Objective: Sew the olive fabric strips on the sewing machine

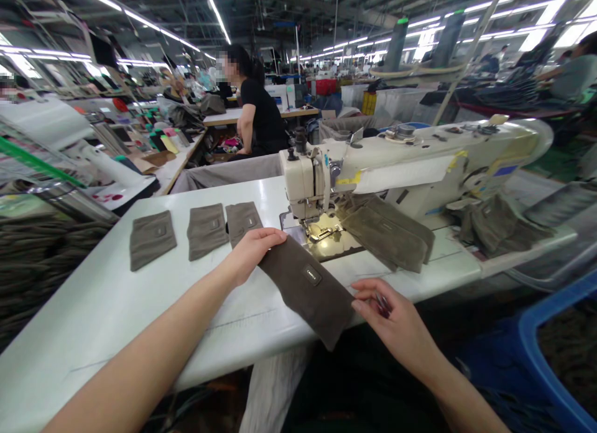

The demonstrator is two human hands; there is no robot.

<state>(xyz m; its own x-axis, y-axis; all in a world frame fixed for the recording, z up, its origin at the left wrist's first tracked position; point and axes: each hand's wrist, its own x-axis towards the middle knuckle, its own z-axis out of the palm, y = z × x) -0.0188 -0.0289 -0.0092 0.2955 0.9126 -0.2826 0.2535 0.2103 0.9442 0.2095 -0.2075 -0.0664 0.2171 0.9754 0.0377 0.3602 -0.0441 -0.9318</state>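
Fabric strip [305, 290], dark brown and suede-like, lies diagonally across white tabletop [116, 308], its lower end past the front edge; small rectangular label [311, 275] near its centre. Left hand [254, 254] rests on the strip's upper end, fingers [275, 236] extended and pressed together, not gripping. Right hand [392, 315] just beside the strip, fingers [368, 288] curled, thumb and forefinger pinching small dark object [382, 303], too small to identify. 3 taupe fabric pieces [153, 240] lie in a row left of the strip; more pieces [387, 234] lie beside the presser foot of sewing machine [401, 165].
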